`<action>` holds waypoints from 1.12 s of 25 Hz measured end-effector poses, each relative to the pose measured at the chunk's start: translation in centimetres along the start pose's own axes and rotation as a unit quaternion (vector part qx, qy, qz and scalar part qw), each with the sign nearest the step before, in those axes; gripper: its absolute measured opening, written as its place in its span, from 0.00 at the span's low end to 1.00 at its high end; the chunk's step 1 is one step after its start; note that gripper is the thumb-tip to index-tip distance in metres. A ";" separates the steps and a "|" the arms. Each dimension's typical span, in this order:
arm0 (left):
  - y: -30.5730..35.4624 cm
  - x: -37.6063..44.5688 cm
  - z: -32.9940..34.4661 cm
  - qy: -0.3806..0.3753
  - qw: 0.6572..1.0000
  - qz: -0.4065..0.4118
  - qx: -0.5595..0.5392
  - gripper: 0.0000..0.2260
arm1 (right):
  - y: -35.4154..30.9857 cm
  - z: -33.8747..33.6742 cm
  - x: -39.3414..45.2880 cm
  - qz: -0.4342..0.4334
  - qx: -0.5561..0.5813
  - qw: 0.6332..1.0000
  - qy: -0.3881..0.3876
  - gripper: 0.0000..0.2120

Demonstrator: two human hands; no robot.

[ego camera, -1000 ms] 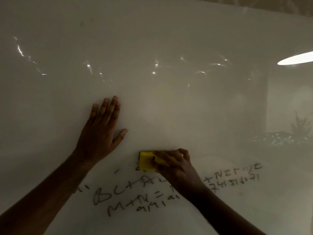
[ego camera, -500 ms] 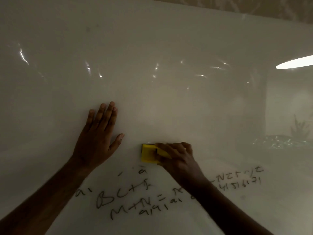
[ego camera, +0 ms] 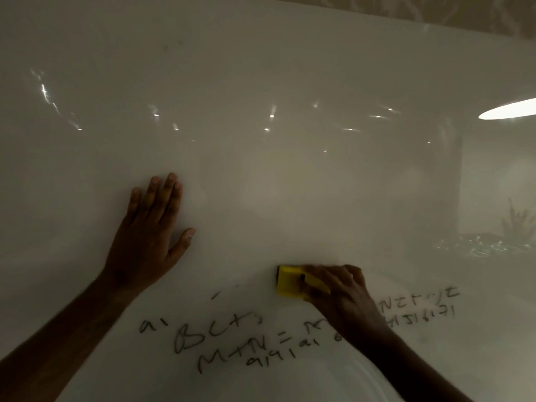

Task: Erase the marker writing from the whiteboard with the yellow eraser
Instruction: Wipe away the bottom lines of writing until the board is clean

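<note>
A large whiteboard [ego camera: 290,68] fills the view. Dark marker writing [ego camera: 220,340] runs along its lower part, with more characters [ego camera: 420,307] at the lower right. My right hand [ego camera: 342,297] presses a yellow eraser [ego camera: 290,282] flat against the board just above the writing, fingers over its right half. Part of the writing is hidden behind that hand and forearm. My left hand [ego camera: 148,236] lies flat on the board to the left, fingers spread upward, holding nothing.
The board's glossy surface shows reflections: a bright oval lamp [ego camera: 507,110] at the right edge, small light spots across the middle, and a faint plant [ego camera: 516,219] at the right. A patterned wall [ego camera: 435,10] shows above the board's top edge.
My right hand has slid the eraser to the right along the top of the writing; some strokes near "BC+" are gone. My left hand stays flat on the board.
</note>
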State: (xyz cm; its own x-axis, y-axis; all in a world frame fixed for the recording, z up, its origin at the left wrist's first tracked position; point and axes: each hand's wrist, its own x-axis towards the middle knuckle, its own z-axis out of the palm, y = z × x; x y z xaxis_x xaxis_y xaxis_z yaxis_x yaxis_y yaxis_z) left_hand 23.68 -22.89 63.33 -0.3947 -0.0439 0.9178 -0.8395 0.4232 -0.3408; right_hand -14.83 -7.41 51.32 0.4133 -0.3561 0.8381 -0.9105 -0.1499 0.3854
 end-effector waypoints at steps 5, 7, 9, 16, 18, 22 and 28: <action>0.3 0.2 0.1 -0.005 1.000 -0.006 -0.005 0.38 | -4.8 1.3 7.9 0.012 0.051 0.997 0.055 0.17; 0.0 0.2 0.0 -0.005 1.000 0.006 -0.005 0.38 | -6.8 2.4 7.4 -0.018 0.049 0.997 0.050 0.21; -0.3 0.0 -0.1 0.002 1.000 0.012 -0.006 0.38 | -7.5 3.3 5.0 -0.058 0.049 0.997 0.033 0.21; -2.4 -1.8 -0.2 0.006 1.000 -0.021 0.010 0.38 | -4.0 1.8 0.4 -0.090 -0.003 0.996 -0.010 0.23; -2.3 -1.8 -0.2 0.004 1.000 -0.023 0.013 0.38 | -4.2 1.1 4.4 -0.028 0.016 0.999 0.035 0.19; -2.6 -2.1 -0.1 0.003 1.000 -0.013 0.012 0.38 | -8.1 2.7 9.1 0.001 0.064 0.996 0.067 0.17; -5.2 -2.3 -0.4 0.007 0.998 0.057 0.028 0.36 | -7.9 3.7 0.5 -0.144 0.012 0.989 -0.019 0.23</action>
State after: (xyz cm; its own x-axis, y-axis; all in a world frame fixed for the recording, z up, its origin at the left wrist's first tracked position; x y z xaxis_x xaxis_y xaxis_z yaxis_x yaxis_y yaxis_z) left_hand 29.12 -24.64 63.02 -0.4845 0.0154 0.8747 -0.8089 0.3728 -0.4546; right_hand -7.45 -9.79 47.23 0.6549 -0.3302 0.6798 -0.7556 -0.2709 0.5963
